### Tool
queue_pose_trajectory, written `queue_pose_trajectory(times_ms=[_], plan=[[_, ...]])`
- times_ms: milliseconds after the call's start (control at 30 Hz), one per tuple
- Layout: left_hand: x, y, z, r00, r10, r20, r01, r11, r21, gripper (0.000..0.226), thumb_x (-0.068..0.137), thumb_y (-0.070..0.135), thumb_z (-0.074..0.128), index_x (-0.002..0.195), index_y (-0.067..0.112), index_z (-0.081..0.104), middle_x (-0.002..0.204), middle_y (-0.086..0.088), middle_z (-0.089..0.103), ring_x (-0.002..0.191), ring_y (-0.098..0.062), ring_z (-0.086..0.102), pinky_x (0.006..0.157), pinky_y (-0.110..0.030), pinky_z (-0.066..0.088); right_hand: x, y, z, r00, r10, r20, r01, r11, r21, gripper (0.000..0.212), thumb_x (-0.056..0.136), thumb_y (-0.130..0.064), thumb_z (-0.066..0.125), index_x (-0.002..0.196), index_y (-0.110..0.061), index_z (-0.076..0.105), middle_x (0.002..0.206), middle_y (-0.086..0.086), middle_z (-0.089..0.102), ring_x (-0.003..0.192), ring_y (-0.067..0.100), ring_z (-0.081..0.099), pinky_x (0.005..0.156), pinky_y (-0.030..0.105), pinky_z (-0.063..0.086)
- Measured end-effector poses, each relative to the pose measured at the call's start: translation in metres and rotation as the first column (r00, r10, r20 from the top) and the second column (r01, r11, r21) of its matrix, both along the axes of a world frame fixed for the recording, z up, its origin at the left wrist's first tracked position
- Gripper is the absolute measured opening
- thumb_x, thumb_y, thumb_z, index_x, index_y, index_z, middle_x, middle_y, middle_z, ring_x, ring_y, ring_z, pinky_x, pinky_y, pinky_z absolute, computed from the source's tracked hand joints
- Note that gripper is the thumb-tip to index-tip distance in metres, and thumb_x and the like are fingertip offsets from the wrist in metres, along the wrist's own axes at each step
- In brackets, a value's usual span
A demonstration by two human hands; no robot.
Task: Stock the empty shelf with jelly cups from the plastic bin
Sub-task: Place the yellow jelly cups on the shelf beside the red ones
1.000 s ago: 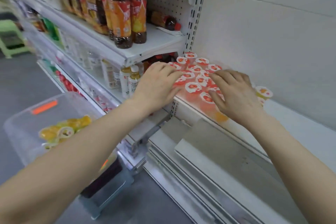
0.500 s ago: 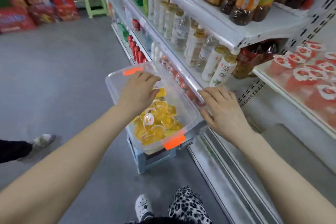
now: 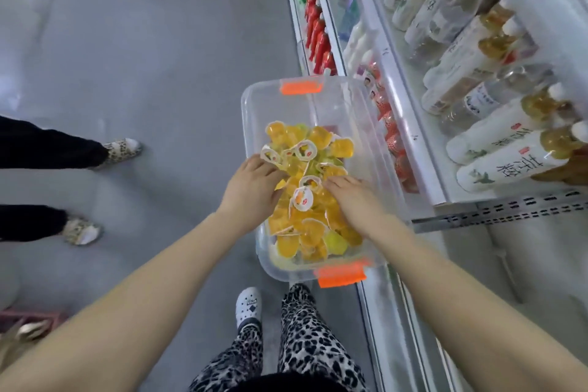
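Jelly cups [image 3: 311, 232], small yellow and orange plastic tubs with white peel lids, lie heaped in a clear rectangular plastic bin [image 3: 251, 124] with orange latches. Left hand [image 3: 251, 189] and right hand [image 3: 353, 200] dig bent fingers into the heap; whether either grips a cup cannot be told. The bin sits just beside white metal shelving [image 3: 423, 169] of bottles, above grey floor [image 3: 159, 73].

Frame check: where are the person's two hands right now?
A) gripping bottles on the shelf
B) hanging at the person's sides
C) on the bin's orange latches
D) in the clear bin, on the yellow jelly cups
D: the left hand and right hand are both inside the plastic bin, touching the heap of jelly cups.
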State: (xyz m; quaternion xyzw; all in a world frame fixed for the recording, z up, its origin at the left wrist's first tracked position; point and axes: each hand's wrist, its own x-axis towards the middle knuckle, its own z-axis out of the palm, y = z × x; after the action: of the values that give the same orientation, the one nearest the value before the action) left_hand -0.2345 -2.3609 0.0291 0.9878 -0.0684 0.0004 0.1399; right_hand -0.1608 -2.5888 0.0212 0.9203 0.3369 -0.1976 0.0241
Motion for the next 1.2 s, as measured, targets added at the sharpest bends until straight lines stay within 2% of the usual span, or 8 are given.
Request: queue_pose_trajectory(times_ms=[100,300,433,533,667,767,1033,1200], plan=[[0.0,-0.001,-0.003,1.0,0.005,-0.027,-0.005,1.0,-0.016,0.045,0.085,0.035,0.038,0.108,0.019,0.073,0.102,0.0,0.071,0.1,-0.028,0.06,0.104,-0.043,0.041,0.017,0.01,-0.019,0.996,0.093,0.0,-0.092,0.99,-0.105,0.066,0.088,0.0,0.055,0.148,-0.019,0.035,0.156,0.001,0.03,0.142,0.024,0.027,0.108,0.04,0.031],[0.004,-0.003,-0.004,0.999,0.02,0.035,-0.023,0.997,0.07,0.028,0.074,0.018,0.074,0.102,0.021,0.074,0.097,0.001,0.071,0.095,-0.026,0.062,0.107,-0.036,0.034,0.023,0.013,-0.025,0.984,0.159,0.083,-0.148,0.981,-0.125,0.053,0.091,-0.004,0.051,0.142,-0.017,0.042,0.149,0.003,0.04,0.139,0.027,0.031,0.108,0.04,0.033],[0.021,-0.027,0.014,0.974,0.074,-0.213,-0.009,0.958,0.287,0.03,0.094,0.03,0.054,0.123,0.026,0.059,0.117,0.003,0.063,0.111,-0.023,0.052,0.098,-0.033,0.038,0.014,0.003,-0.015,0.999,-0.007,0.034,0.008,1.0,-0.005,0.054,0.082,-0.005,0.06,0.133,-0.009,0.045,0.14,0.011,0.046,0.125,0.033,0.047,0.099,0.042,0.042],[0.038,-0.054,0.009,0.936,0.119,-0.33,-0.044,0.974,0.224,0.035,0.096,0.036,0.053,0.128,0.024,0.053,0.12,-0.002,0.059,0.112,-0.025,0.052,0.081,-0.033,0.044,0.013,-0.007,-0.002,0.986,-0.164,0.026,0.16,0.981,0.111,0.045,0.084,-0.016,0.064,0.124,-0.009,0.045,0.124,0.013,0.051,0.106,0.034,0.055,0.082,0.042,0.047],[0.046,-0.076,-0.022,0.814,0.157,-0.559,-0.099,0.986,0.132,0.059,0.091,0.048,0.058,0.139,0.019,0.039,0.126,-0.01,0.054,0.12,-0.031,0.047,0.091,-0.04,0.045,0.019,-0.022,0.025,0.955,-0.25,0.16,0.203,0.943,0.262,0.048,0.087,-0.031,0.064,0.125,-0.007,0.045,0.113,0.015,0.056,0.096,0.034,0.057,0.075,0.042,0.048],[0.048,-0.084,-0.047,0.767,0.193,-0.612,-0.113,0.979,0.167,0.07,0.09,0.051,0.059,0.143,0.015,0.03,0.126,-0.014,0.053,0.118,-0.034,0.049,0.089,-0.041,0.046,0.022,-0.031,0.04,0.918,-0.332,0.218,0.242,0.903,0.356,0.042,0.084,-0.032,0.067,0.115,-0.011,0.048,0.103,0.011,0.059,0.089,0.032,0.059,0.071,0.039,0.047],[0.046,-0.087,-0.041,0.852,0.16,-0.498,-0.16,0.986,0.044,0.054,0.087,0.016,0.062,0.135,0.016,0.037,0.121,-0.013,0.046,0.107,-0.036,0.056,0.07,-0.035,0.041,0.003,-0.046,0.051,0.882,-0.444,0.158,0.313,0.803,0.507,0.039,0.079,-0.024,0.069,0.114,-0.014,0.054,0.112,0.006,0.054,0.096,0.023,0.056,0.077,0.034,0.048],[0.035,-0.074,-0.004,0.933,0.087,-0.35,-0.145,0.979,-0.142,0.054,0.081,0.023,0.066,0.132,0.018,0.047,0.123,-0.014,0.045,0.112,-0.036,0.05,0.089,-0.041,0.043,-0.026,-0.054,0.066,0.843,-0.516,0.153,0.366,0.758,0.539,0.039,0.08,-0.025,0.069,0.115,-0.01,0.06,0.114,0.01,0.056,0.1,0.028,0.058,0.083,0.038,0.05]])
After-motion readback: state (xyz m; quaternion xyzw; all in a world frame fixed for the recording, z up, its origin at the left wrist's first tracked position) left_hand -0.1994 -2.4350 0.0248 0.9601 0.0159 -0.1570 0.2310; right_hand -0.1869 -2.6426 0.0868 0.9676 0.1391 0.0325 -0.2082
